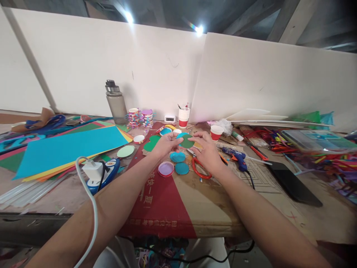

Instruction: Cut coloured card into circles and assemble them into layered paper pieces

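Two hands meet over the cluttered surface (212,208): the left hand (164,144) and right hand (205,150) both pinch a green paper disc (186,142), held just above the cardboard, fingers closed on its rim from nine and three o'clock. At six o'clock of the disc lie teal discs (178,160) and a purple lid (166,169); red-handled scissors (201,169) rest under the right palm. A blue glue gun (236,156) sits at three o'clock, coloured paper sheets (67,149) at nine. The step looks like aligning or fitting the disc; any following move would need a steady two-sided grip.
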Motion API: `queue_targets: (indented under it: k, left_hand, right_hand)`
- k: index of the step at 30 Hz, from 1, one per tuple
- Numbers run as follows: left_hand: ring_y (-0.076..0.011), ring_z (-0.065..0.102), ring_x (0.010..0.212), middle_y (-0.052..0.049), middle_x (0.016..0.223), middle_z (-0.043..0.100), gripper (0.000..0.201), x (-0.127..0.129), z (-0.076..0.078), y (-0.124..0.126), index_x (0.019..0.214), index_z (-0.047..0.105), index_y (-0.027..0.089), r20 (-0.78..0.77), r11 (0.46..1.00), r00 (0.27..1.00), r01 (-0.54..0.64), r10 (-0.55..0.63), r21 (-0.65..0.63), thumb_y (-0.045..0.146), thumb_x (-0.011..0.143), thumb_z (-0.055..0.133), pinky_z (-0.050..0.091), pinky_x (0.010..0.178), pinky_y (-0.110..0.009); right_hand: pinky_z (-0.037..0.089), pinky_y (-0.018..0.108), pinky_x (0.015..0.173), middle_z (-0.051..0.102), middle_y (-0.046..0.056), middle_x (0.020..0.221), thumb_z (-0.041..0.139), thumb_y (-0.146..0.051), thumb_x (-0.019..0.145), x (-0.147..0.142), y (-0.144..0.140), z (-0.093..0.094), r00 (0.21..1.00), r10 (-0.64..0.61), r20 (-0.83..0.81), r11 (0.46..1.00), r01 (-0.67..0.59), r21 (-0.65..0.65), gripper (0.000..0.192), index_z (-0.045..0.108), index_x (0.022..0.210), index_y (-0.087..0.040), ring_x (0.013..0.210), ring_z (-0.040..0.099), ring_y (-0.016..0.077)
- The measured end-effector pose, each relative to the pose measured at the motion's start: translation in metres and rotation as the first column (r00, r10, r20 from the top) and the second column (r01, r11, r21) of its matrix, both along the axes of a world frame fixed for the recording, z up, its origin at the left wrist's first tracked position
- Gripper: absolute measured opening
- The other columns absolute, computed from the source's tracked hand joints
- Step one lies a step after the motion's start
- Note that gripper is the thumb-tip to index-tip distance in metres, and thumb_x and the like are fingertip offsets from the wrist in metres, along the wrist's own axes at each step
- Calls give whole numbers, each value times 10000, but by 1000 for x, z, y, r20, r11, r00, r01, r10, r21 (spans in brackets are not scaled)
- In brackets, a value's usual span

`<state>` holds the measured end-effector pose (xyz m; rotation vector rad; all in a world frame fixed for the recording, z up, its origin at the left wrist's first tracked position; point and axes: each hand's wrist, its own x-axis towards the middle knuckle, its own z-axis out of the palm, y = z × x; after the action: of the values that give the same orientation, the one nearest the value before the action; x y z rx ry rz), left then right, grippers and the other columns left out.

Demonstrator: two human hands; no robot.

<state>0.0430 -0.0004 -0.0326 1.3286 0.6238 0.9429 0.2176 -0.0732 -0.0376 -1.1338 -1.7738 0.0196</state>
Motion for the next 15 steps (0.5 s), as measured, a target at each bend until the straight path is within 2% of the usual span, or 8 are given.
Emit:
queue_targets:
  k: [3,5,7,10,13,15]
  left_hand:
    - [-136,678,630,-3,767,667,405,0,1,-2,884,566,169,15,999,1000,17,-16,-51,473,714,772,459,493,-195]
    - [-151,698,660,-11,787,674,380,1,0,-2,885,545,171,11,998,1000,-7,8,-70,471,753,739,471,504,-200]
    - [-142,689,636,-4,786,674,364,2,0,-3,898,539,172,-3,997,999,-43,43,-63,452,765,732,485,513,-207]
    - [-120,653,594,13,755,660,373,5,-1,-5,932,553,173,-10,998,999,-45,45,-46,454,764,731,512,541,-224]
    - [-119,635,616,9,758,656,420,9,-1,-9,926,560,172,27,999,1000,3,-2,-33,527,761,713,536,576,-248]
    - [-121,628,636,2,769,658,461,11,0,-13,916,570,167,36,1000,999,28,-28,-2,547,720,743,540,593,-256]
  right_hand:
    - [481,430,952,593,83,1093,621,-183,836,1,-2,4,998,-12,-65,999,14,32,181,729,963,-254,1061,574,234]
    - [498,400,869,621,73,967,620,-246,856,0,-3,7,990,-41,-137,999,43,10,119,734,888,-238,956,595,223]
    - [503,361,736,624,48,824,622,-314,860,-1,-3,8,970,-63,-234,994,40,-99,133,715,845,-220,781,594,196]
    - [476,312,575,622,8,729,655,-396,819,-4,0,4,902,-67,-427,956,-64,-286,190,655,845,-208,580,544,148]
    - [484,295,537,608,-10,699,690,-448,768,-6,4,-1,825,-69,-561,932,-147,-332,261,589,823,-213,558,554,142]
    - [479,288,527,589,-16,683,687,-456,761,-5,5,-3,826,-89,-557,931,-129,-340,273,567,810,-215,560,542,140]
